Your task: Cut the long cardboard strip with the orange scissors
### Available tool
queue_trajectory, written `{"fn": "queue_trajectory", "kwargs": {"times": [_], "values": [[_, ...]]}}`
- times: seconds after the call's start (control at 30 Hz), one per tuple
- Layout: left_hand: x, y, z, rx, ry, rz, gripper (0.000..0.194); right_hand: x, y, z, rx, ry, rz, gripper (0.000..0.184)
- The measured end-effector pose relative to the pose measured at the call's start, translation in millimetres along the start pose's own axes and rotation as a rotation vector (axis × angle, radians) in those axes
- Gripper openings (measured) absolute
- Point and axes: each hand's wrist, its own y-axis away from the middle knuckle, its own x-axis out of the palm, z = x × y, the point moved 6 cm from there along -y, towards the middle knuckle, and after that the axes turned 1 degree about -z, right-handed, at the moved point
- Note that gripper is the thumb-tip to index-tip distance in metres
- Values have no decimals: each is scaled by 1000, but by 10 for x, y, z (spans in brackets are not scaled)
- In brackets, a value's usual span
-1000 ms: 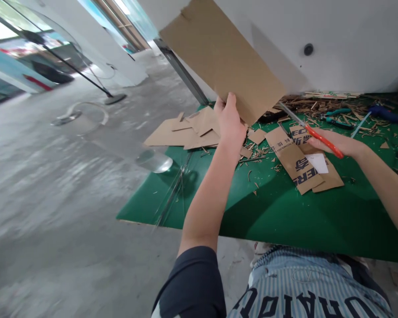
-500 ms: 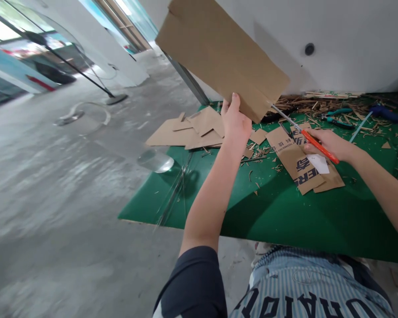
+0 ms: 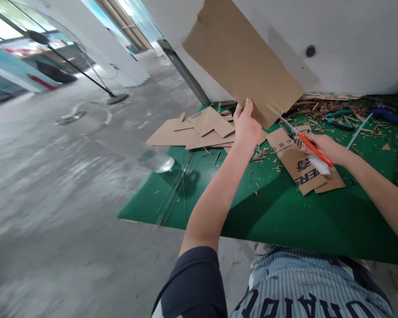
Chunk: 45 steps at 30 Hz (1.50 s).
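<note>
At the left end of the worktop (image 3: 275, 225) sits a clear round thing (image 3: 156, 161), with thin clear strips (image 3: 175, 187) beside it. Next comes a pile of flat brown card bits (image 3: 207, 128), at 9 o'clock from the left hand (image 3: 247, 128). It looks like they are kept there to be out of the way.

The left hand has its grip closed on a big brown card (image 3: 242, 57). It pinches the low edge, near the bottom corner. Most of the card sticks up past the grip toward 11 and 12 o'clock, and a short part goes to 1 o'clock. Holding it up high seems to leave its low right side easy to get at.

The right hand (image 3: 328, 148) has its grip wrapped around the orange handles of the scissors (image 3: 315, 150). The blades point away from that grip to 10 o'clock, over the card's low part. I can't tell if the tip touches it.

Card bits with print (image 3: 293, 161) lie at 8 o'clock from the right hand. A white paper (image 3: 319, 165) is just under that hand; I can't tell if it is held. Pliers (image 3: 340, 123) lie at 1 o'clock, by brown scraps (image 3: 318, 106), and a blue tool (image 3: 386, 115) is at 2 o'clock.
</note>
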Motion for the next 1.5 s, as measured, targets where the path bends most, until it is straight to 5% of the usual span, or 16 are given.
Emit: {"fn": "queue_trajectory", "kwargs": {"times": [0.73,1.0,1.5], "values": [[29,71,56,-1,28,-34,15,0,-8,-8,1,53,-56,44],[-54,-40,137,-21,52,-67,9,89,-42,-106,-41,205,-168,49],[115,96,-20,44,-22,66,32,25,30,-10,-102,151,-202,47]]}}
